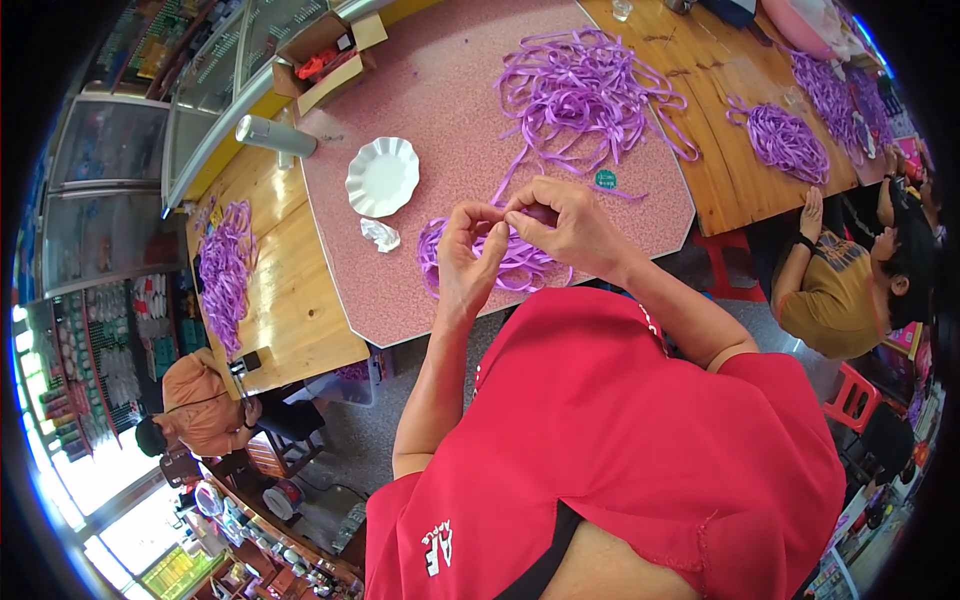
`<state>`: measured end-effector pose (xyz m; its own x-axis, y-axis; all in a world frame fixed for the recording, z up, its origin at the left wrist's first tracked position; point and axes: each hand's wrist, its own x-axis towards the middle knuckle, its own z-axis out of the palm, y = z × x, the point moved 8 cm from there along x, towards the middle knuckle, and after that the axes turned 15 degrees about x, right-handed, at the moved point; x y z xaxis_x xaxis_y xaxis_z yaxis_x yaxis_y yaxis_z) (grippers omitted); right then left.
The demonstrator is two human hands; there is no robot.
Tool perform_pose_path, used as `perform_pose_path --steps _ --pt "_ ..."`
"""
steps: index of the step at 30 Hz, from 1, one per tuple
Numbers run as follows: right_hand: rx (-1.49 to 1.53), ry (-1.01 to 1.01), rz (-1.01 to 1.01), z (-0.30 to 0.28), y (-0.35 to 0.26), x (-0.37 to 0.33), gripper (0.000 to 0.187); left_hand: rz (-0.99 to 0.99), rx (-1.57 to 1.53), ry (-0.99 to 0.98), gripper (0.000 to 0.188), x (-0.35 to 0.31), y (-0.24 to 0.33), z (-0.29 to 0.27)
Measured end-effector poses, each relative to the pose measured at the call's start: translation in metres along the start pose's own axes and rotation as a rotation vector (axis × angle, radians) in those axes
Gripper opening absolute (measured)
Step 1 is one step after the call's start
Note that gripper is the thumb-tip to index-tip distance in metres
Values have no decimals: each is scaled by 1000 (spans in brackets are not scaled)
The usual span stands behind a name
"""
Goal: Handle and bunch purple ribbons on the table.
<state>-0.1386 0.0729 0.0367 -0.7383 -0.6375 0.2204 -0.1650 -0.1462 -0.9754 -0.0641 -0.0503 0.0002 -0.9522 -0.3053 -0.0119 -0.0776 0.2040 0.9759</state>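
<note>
My left hand [470, 255] and my right hand [568, 228] meet over the near edge of the pink speckled tabletop [390, 295]. The fingertips of both are pinched together on purple ribbon, and a strand runs up from them toward the far heap. Just how the ribbon lies between the fingers is hidden. Below and behind my hands spreads a smaller pile of purple ribbon [430, 255]. A large tangled heap of purple ribbon [575, 95] lies farther off, with a loose end trailing near a round green sticker [605, 179].
Left of my hands are a white fluted plate [383, 177] and crumpled white tissue [380, 235]. A silver flask [275, 135] lies by an open cardboard box [335, 65]. More ribbon piles [785, 140] rest on wooden tables. Seated people [200, 400] are at both sides, one at right [835, 290].
</note>
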Motion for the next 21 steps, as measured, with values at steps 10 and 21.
perform_pose_path --steps 10,21 --pt "40 36 123 1 10 -6 14 -90 -8 -70 16 -6 -15 6" --pt "189 11 151 5 17 -11 14 -38 -131 33 14 -11 -8 -3"
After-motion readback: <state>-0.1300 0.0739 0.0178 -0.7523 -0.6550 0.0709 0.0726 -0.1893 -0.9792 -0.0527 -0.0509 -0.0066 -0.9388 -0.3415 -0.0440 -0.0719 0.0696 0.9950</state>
